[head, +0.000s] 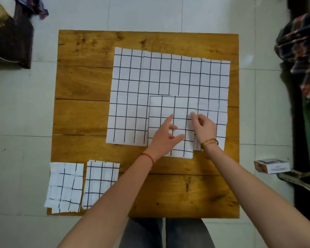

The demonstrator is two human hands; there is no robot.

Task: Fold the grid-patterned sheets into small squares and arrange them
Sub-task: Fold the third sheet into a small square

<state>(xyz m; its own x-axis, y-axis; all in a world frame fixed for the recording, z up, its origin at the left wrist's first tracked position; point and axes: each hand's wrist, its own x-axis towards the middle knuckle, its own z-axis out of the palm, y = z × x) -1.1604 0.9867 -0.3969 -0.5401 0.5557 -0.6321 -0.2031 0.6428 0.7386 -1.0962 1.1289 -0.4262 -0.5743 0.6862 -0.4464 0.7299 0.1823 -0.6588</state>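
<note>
The near edge of the large grid-patterned sheet [157,83] is hidden under a smaller folded sheet [168,108] lying on top of it, and the two forearms cover the folded sheet's near right corner and part of the table in front of it. At the near left corner of the wooden table [82,83] lie two finished folded squares: the left folded square [64,187] overhangs the table's edge, and the right folded square [98,183] sits just beside it, its near right corner hidden behind the left forearm. The left hand [166,138] rests on the middle of the folded sheet with its index finger stretched forward and flat, the thumb spread to the right and the other fingers loosely bent; it presses the sheet and grasps nothing. The right hand [203,127] sits at the folded sheet's right edge with its fingers curled; the fingertips seem to pinch that edge, though the contact is too small to make out surely. A red thread [148,157] circles the left wrist and a gold bangle [209,142] the right. The table stands on pale floor tiles [150,13]. A dark bag [11,36] sits cut off at the upper left, plaid cloth [301,47] hangs at the right, and a small box [271,166] lies near the table's right side.
</note>
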